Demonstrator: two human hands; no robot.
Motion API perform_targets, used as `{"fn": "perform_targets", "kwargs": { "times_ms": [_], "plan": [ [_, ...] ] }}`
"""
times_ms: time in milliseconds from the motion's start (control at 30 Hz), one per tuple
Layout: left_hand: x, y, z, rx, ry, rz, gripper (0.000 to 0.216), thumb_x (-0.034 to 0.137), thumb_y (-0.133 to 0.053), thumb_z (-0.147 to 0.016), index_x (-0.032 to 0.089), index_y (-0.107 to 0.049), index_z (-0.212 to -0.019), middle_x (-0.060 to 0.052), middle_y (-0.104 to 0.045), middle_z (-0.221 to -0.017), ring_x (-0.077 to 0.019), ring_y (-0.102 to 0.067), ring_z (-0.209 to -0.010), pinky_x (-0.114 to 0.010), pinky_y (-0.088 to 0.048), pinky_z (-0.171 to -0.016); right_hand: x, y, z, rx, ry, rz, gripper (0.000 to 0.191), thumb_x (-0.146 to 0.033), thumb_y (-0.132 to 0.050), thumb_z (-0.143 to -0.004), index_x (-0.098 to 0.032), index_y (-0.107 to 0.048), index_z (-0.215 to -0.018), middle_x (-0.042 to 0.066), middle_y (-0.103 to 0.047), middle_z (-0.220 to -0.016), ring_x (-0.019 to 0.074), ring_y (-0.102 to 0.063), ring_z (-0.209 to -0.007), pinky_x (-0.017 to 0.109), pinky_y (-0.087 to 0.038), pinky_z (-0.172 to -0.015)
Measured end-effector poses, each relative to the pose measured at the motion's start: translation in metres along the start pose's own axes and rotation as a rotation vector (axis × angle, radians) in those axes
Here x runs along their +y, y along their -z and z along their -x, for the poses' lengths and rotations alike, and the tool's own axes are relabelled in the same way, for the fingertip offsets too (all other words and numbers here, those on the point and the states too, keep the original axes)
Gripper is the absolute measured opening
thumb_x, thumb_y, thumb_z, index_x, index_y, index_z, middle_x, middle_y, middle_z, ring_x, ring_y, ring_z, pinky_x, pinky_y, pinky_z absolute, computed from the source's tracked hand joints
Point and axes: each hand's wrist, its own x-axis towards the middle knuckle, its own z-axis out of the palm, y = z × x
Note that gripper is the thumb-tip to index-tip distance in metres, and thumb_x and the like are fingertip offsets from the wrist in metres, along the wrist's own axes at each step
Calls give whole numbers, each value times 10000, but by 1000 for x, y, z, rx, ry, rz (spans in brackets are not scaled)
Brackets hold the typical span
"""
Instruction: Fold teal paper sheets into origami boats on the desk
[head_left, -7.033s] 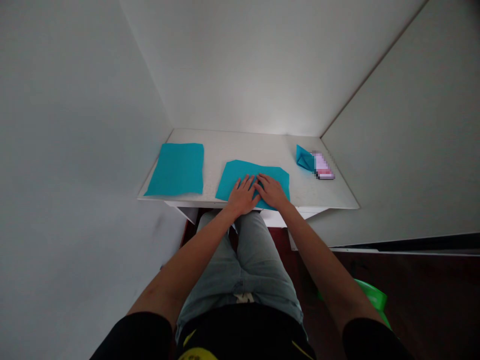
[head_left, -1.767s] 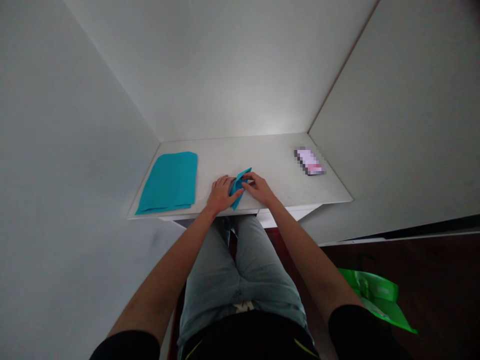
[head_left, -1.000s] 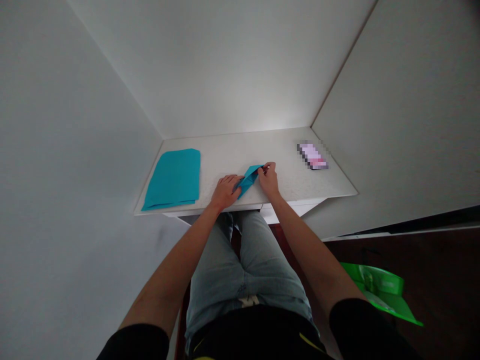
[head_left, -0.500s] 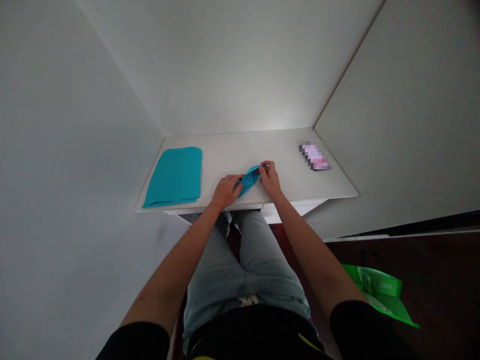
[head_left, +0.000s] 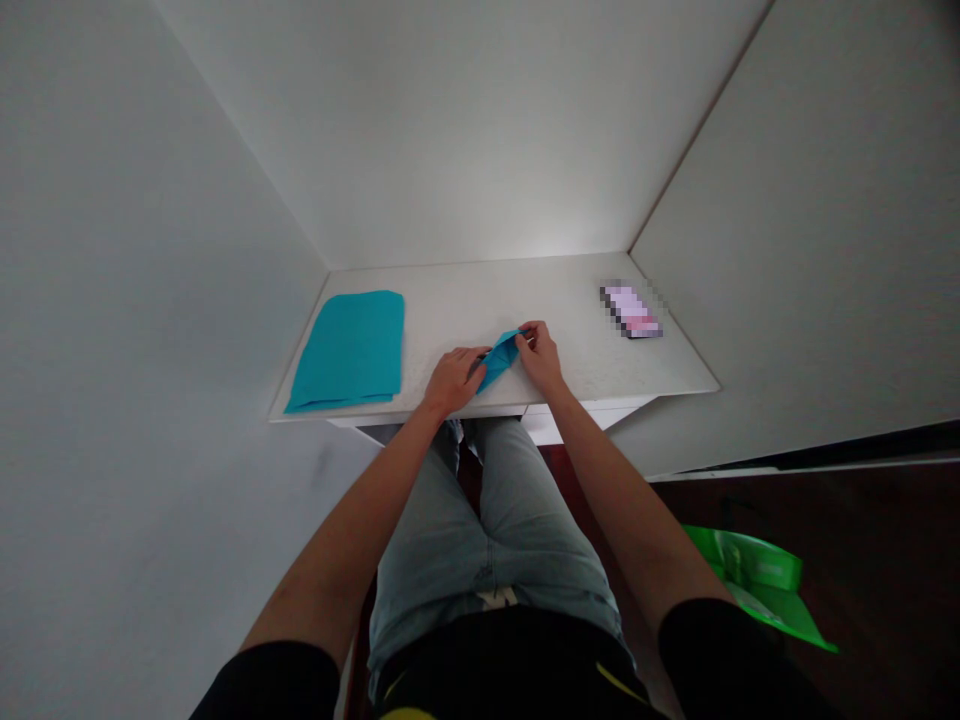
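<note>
A small folded piece of teal paper (head_left: 499,357) lies near the front edge of the white table (head_left: 480,300). My left hand (head_left: 452,378) presses its fingers down on the piece's near left end. At the far right tip, my right hand (head_left: 540,352) pinches the paper between thumb and fingers. Both hands are closed on the same piece. Much of the fold is hidden under my fingers.
A stack of flat teal sheets (head_left: 349,347) lies at the table's left. A blurred pink phone-like item (head_left: 631,310) rests at the far right. White walls close in on three sides. A green bag (head_left: 754,585) lies on the dark floor at the right.
The wide sheet from seven seconds ago is now a narrow folded strip. Over the last second my right hand stayed pinching its far tip and my left held the near end; little moved.
</note>
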Motion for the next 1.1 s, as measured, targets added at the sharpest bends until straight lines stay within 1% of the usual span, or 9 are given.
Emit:
{"fn": "perform_targets", "kwargs": {
  "times_ms": [267,400,600,700,767,867,933,1000,1100],
  "plan": [
    [0,0,0,-11,-10,-2,419,323,-528,-1058,215,-657,-1442,-104,-732,-1420,-281,-656,-1312,-461,-487,-1164,-3,0,0,13,-18,4,209,-321,-500,-919,-242,-576,-1097,30,-694,-928,202,-620,-753,344,-491,-763],
    [-3,-3,-1,27,-13,8,408,303,-537,-1056,217,-654,-1438,-107,-734,-1403,-283,-659,-1297,-462,-490,-1155,0,0,-1,10,-9,-43,223,-324,-529,-877,-254,-582,-1082,3,-658,-854,203,-604,-744,350,-478,-760],
    [-8,-5,-2,226,101,100,374,200,-557,-1018,215,-672,-1374,-115,-725,-1319,-271,-673,-1245,-430,-525,-1121,6,3,-5,-50,20,-319,217,-356,-579,-836,-269,-599,-1034,-62,-546,-685,169,-541,-659,320,-435,-683],
    [-10,-3,-1,331,130,140,281,167,-554,-1017,219,-695,-1254,-108,-706,-1254,-250,-681,-1186,-394,-547,-1072,4,7,-5,-67,-8,-488,201,-371,-620,-826,-272,-601,-999,-86,-467,-614,141,-453,-576,286,-376,-594],
    [-11,-2,-1,354,121,129,255,121,-527,-1010,221,-702,-1166,-101,-693,-1218,-242,-681,-1151,-383,-548,-1051,3,11,-5,-59,-47,-579,177,-381,-636,-821,-272,-596,-956,-95,-431,-580,127,-416,-537,269,-348,-554],
    [-9,-1,0,333,88,86,291,58,-485,-990,223,-712,-1070,-94,-682,-1206,-232,-681,-1122,-375,-540,-1038,1,15,-4,-72,-97,-671,150,-385,-647,-788,-265,-574,-842,-94,-383,-551,111,-375,-503,249,-320,-509],
    [-8,-2,-1,300,75,47,260,77,-521,-984,224,-723,-1054,-99,-681,-1228,-240,-683,-1128,-380,-540,-1030,1,17,-4,-80,-122,-722,130,-360,-642,-750,-260,-572,-795,-91,-352,-546,106,-345,-498,236,-297,-485],
    [-8,-4,-1,265,75,6,194,134,-621,-962,220,-729,-1098,-111,-684,-1249,-267,-683,-1145,-399,-541,-1026,0,18,-5,-57,-137,-774,117,-340,-632,-719,-257,-577,-780,-86,-341,-560,103,-321,-503,228,-286,-471],
    [-10,-8,-2,211,94,-53,278,209,-737,-914,211,-713,-1192,-126,-707,-1231,-310,-684,-1147,-437,-540,-1022,-2,20,-6,-7,-146,-854,125,-328,-636,-690,-255,-575,-771,-89,-309,-581,96,-282,-504,220,-280,-462]
  ]
}}
